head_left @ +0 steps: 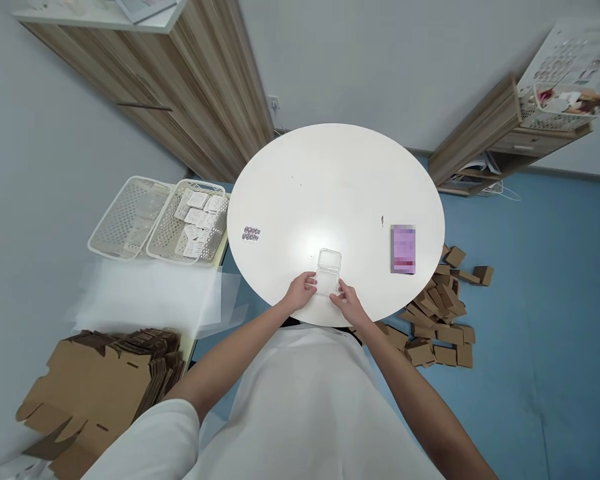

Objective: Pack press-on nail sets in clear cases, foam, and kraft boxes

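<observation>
A small clear plastic clamshell box (327, 281) lies opened on the white oval table (340, 167), its lid (330, 259) folded back away from me. My left hand (301, 292) grips the box's left side, fingers bent against the wall. On the opposite side my right hand (349, 301) holds the right edge between thumb and fingers. I see nothing inside the box. To the left on the tabletop sits a little cluster of dark, shiny round pieces (251, 233). A purple, pixelated rectangular item (404, 249) lies at the right.
Left of the table stand two white baskets, one with clear plastic items (145, 213), one with white cards (200, 217). Below them are white sheets (150, 293) and stacked flat cardboard (95, 387). Folded brown boxes (443, 307) pile on the floor at right. Cabinets (215, 80) stand behind.
</observation>
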Demonstrator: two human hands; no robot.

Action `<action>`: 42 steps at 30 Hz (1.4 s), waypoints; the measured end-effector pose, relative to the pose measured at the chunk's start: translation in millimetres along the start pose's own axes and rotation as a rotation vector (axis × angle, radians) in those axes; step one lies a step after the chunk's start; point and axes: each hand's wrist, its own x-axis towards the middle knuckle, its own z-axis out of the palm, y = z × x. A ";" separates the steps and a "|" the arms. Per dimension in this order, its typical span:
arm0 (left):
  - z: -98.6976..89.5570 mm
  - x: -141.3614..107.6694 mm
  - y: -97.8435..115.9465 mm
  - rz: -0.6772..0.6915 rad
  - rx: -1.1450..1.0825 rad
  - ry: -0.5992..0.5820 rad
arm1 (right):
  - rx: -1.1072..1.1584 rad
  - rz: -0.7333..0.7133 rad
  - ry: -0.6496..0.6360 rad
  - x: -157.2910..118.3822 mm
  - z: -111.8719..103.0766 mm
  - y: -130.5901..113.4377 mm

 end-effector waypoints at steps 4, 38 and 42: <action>4.1 6.3 -1.5 -0.027 0.103 0.041 | -0.020 -0.012 0.018 11.1 5.9 5.0; 5.3 6.1 4.2 -0.162 0.032 0.037 | 0.107 0.052 0.120 29.0 9.8 0.7; -11.3 -2.4 -8.4 -0.184 0.074 0.003 | 0.078 0.069 0.162 25.6 14.2 -2.7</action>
